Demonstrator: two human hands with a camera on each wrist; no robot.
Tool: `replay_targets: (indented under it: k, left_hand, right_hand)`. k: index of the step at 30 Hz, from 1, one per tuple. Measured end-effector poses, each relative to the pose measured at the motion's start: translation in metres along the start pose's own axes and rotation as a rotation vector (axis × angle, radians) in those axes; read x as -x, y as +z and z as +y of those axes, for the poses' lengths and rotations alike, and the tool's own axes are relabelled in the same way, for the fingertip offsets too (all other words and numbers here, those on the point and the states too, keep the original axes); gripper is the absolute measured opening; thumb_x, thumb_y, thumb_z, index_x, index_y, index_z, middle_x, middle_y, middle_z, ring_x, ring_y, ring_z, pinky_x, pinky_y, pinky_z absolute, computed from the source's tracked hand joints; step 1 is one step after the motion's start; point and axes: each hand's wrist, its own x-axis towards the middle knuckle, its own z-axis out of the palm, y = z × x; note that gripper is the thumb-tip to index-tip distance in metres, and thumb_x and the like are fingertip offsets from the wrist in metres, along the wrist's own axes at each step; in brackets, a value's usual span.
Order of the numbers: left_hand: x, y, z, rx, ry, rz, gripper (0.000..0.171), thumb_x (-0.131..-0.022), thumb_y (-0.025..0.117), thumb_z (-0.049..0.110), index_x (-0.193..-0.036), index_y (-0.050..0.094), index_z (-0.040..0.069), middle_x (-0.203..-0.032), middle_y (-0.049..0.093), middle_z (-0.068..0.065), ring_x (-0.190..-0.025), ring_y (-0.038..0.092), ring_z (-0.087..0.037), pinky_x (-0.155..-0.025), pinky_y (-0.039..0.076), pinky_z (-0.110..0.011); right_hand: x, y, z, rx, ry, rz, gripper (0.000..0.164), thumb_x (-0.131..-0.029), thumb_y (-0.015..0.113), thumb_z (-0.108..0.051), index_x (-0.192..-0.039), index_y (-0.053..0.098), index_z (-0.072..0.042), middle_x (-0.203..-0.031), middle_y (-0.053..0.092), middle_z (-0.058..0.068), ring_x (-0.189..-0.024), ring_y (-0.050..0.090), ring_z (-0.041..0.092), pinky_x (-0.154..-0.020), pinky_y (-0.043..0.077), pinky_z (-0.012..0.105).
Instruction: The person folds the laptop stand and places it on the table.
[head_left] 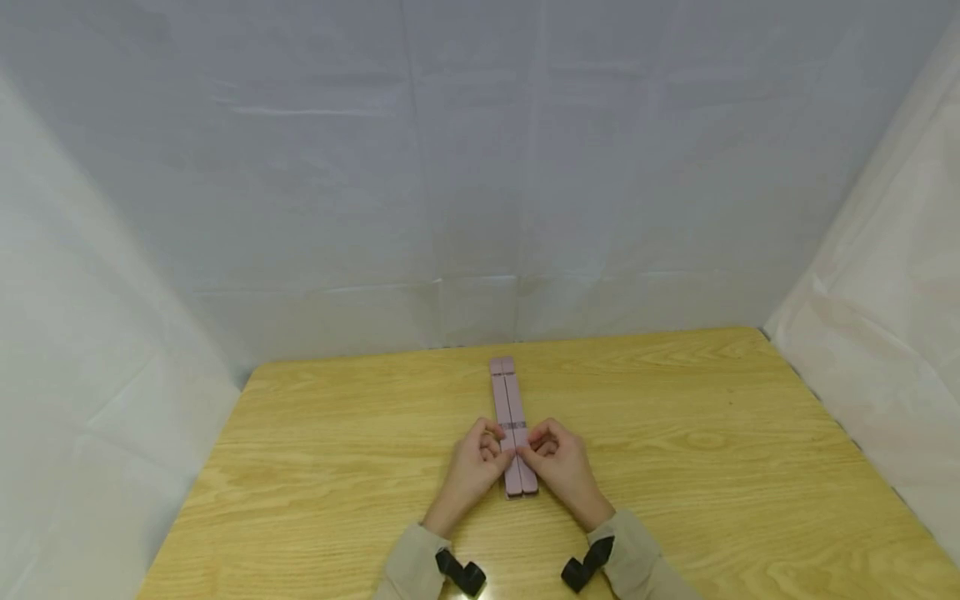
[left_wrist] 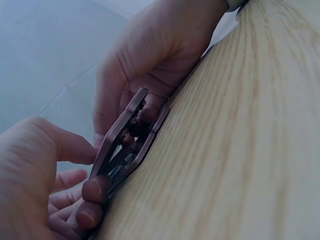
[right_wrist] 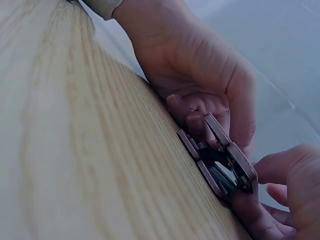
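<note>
A long mauve folding stand (head_left: pixel 506 404) lies on the table, its two narrow bars side by side and dark bands across them. My left hand (head_left: pixel 471 468) pinches the left bar near its close end, thumb on top and fingers curled at the edge. Opposite it, my right hand (head_left: pixel 564 471) pinches the right bar the same way. Both thumbs nearly meet over the middle seam. Seen end-on in the left wrist view, the stand (left_wrist: pixel 111 141) has upper and lower layers with a gap between them. The right wrist view shows the stand's (right_wrist: pixel 244 164) dark inner parts.
The wood-grain table (head_left: pixel 337 433) extends to both sides of the hands. Pale sheeting (head_left: pixel 480 183) hangs behind it and at both sides. Black straps (head_left: pixel 461 573) sit on the cuffs of the beige sleeves (head_left: pixel 412 567).
</note>
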Motion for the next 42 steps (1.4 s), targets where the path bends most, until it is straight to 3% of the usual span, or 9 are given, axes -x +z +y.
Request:
replay_targets:
  k: [5, 9, 16, 25, 34, 41, 42]
  left_hand:
    - [0.000, 0.000, 0.001, -0.056, -0.008, -0.016, 0.021, -0.087, 0.068, -0.003, -0.103, 0.056, 0.002, -0.066, 0.053, 0.003, -0.052, 0.045, -0.003, -0.045, 0.035, -0.016]
    - [0.001, -0.001, 0.002, -0.068, -0.013, -0.025, 0.019, -0.087, 0.068, -0.002, -0.102, 0.057, 0.002, -0.065, 0.053, 0.002, -0.051, 0.044, -0.003, -0.045, 0.035, -0.016]
    - [0.001, -0.003, 0.003, -0.098, -0.014, -0.032, 0.016, -0.088, 0.069, 0.001, -0.100, 0.059, 0.003, -0.063, 0.052, 0.004, -0.049, 0.042, -0.002, -0.045, 0.033, -0.016]
    - [0.002, -0.001, 0.002, -0.108, -0.013, -0.042, 0.015, -0.088, 0.070, 0.002, -0.100, 0.060, 0.004, -0.064, 0.053, 0.003, -0.049, 0.043, -0.002, -0.044, 0.034, -0.017]
    - [0.000, -0.001, 0.000, -0.081, -0.019, -0.046, 0.014, -0.089, 0.069, 0.003, -0.100, 0.060, 0.003, -0.066, 0.054, 0.002, -0.051, 0.045, -0.004, -0.045, 0.036, -0.017]
    - [0.002, -0.007, 0.032, 0.046, -0.001, -0.008, 0.008, -0.089, 0.064, -0.007, -0.096, 0.060, -0.008, -0.066, 0.054, -0.007, -0.051, 0.045, -0.004, -0.046, 0.037, -0.015]
    - [0.001, -0.008, 0.030, 0.068, 0.001, 0.005, 0.007, -0.090, 0.063, -0.007, -0.096, 0.060, -0.008, -0.066, 0.054, -0.007, -0.051, 0.045, -0.004, -0.045, 0.038, -0.015]
  right_hand:
    - [-0.003, 0.003, 0.021, 0.017, 0.004, 0.023, 0.019, -0.078, 0.079, 0.006, -0.084, 0.062, 0.001, -0.071, 0.063, 0.009, -0.053, 0.053, 0.009, -0.047, 0.043, 0.017]
    - [-0.003, 0.001, 0.028, 0.047, -0.041, 0.025, 0.020, -0.078, 0.081, 0.000, -0.079, 0.062, -0.005, -0.067, 0.062, 0.002, -0.054, 0.055, 0.007, -0.048, 0.045, 0.019]
    - [-0.003, 0.000, 0.030, 0.108, -0.086, 0.043, 0.021, -0.077, 0.083, -0.004, -0.075, 0.063, -0.010, -0.066, 0.060, -0.004, -0.055, 0.056, 0.007, -0.048, 0.049, 0.023]
    - [0.000, -0.001, 0.030, 0.110, -0.094, 0.050, 0.021, -0.077, 0.083, -0.002, -0.075, 0.064, -0.009, -0.069, 0.061, -0.001, -0.057, 0.057, 0.007, -0.050, 0.050, 0.022]
    - [-0.004, 0.000, 0.034, 0.080, -0.084, 0.073, 0.017, -0.081, 0.081, -0.004, -0.077, 0.066, -0.009, -0.066, 0.061, 0.000, -0.054, 0.056, 0.008, -0.046, 0.048, 0.021]
    - [-0.016, 0.003, 0.033, 0.017, -0.044, 0.129, 0.009, -0.089, 0.071, -0.001, -0.082, 0.066, -0.003, -0.060, 0.060, 0.006, -0.047, 0.053, 0.010, -0.041, 0.046, 0.021]
    - [-0.017, 0.004, 0.033, 0.007, -0.058, 0.126, 0.009, -0.089, 0.071, -0.001, -0.082, 0.066, -0.004, -0.059, 0.060, 0.004, -0.047, 0.054, 0.010, -0.041, 0.047, 0.022]
